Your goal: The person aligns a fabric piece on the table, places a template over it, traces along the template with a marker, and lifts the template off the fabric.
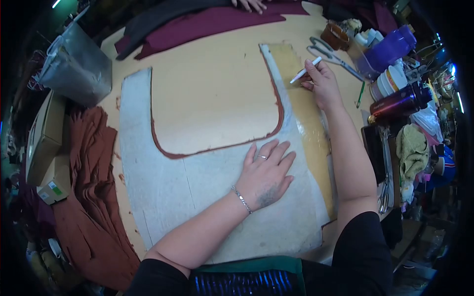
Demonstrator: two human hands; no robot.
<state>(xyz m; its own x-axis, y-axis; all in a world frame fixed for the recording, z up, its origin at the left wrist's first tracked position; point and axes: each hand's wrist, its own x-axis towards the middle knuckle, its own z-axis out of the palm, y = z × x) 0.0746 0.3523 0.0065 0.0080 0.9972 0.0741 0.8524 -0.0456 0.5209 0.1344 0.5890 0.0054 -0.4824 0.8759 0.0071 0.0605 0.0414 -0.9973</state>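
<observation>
My left hand point(266, 172) lies flat with fingers spread on a pale grey-white sheet point(217, 217), which has a large U-shaped cutout. Along the cutout runs a thin reddish-brown edge point(212, 149) of material showing from beneath. In my right hand point(321, 81) is a slim white marker pen point(306, 70), pinched between thumb and fingers, its lower tip pointing down and left. That tip is over a yellowish, shiny strip point(308, 126) beside the sheet's right arm; whether it touches, I cannot tell.
Reddish-brown fabric point(94, 197) hangs over the table's left side, near a grey bin point(79, 66). Maroon cloth point(212, 27) lies at the back, with another person's hand point(249, 5) above it. Scissors point(335, 58), a purple container point(392, 47) and a dark bottle point(402, 102) stand right.
</observation>
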